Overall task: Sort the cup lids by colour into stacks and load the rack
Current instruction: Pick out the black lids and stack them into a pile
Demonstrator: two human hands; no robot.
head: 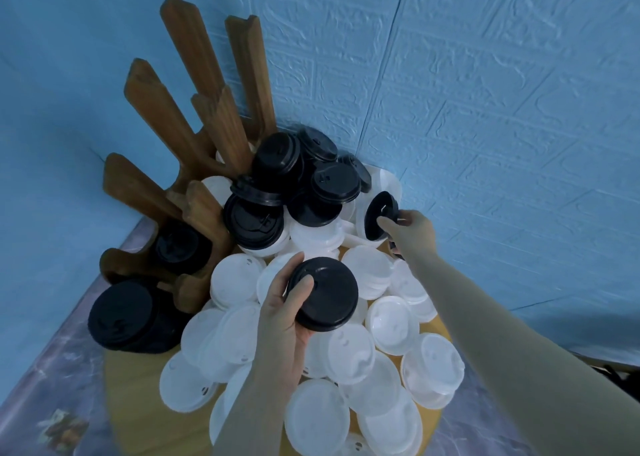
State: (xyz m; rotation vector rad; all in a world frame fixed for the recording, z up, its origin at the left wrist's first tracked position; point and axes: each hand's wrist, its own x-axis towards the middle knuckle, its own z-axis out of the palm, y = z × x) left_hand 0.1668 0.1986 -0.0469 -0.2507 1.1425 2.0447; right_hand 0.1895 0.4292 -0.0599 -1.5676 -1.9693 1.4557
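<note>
My left hand grips a small stack of black lids above the heap of white lids. Farther back, my right hand pinches a single black lid, held on edge next to the pile of loose black lids. The wooden rack stands at the back left with tall slanted posts. One black stack sits inside a rack slot, and another black stack lies at the rack's front end.
A round wooden tabletop carries everything. A blue textured wall stands close behind the lids and the rack. A purple patterned floor shows below on the left.
</note>
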